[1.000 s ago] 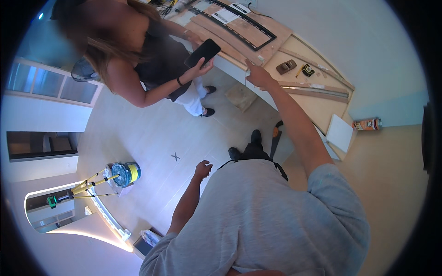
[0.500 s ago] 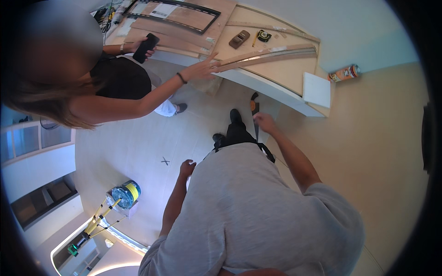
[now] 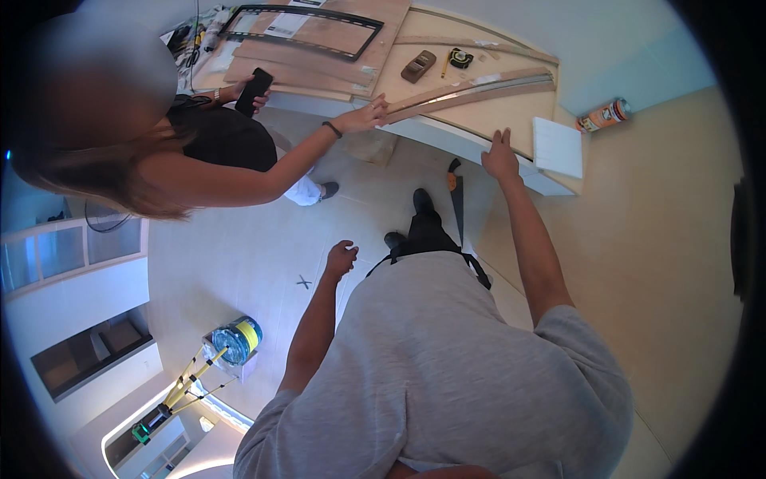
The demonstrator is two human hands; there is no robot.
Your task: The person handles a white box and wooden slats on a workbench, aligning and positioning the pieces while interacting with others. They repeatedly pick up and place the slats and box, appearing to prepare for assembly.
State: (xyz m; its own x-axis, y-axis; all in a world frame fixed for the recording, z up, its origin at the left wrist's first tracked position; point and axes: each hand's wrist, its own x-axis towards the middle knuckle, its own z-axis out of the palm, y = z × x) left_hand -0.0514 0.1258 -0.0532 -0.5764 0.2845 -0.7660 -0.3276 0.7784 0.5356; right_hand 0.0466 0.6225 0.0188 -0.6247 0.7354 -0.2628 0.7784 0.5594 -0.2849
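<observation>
My right hand [image 3: 501, 156] reaches over the near edge of the workbench [image 3: 463, 148], its fingers stretched out and holding nothing. It is closest to a white square tile-like piece [image 3: 557, 147] on the bench's right end. Over the floor hangs my left hand [image 3: 341, 260], its fingers loosely bent and apart, with nothing plainly in it. A handsaw [image 3: 456, 199] with an orange and black handle is below, left of my right forearm. Long wooden strips [image 3: 471, 88] lie across the bench, and another person's hand [image 3: 365, 116] touches their left end.
A hand plane [image 3: 418, 66], a tape measure [image 3: 460, 57] and a pencil [image 3: 444, 69] lie on the bench. A black metal frame [image 3: 351, 54] rests on boards. The other person holds a phone [image 3: 254, 91]. A spray can [image 3: 604, 116], a bucket [image 3: 236, 340] and a yellow tripod [image 3: 177, 389] stand around.
My right hand has moved forward from beside the saw to the bench edge, its fingers now extended. My left hand has risen slightly. The whole view has shifted a little.
</observation>
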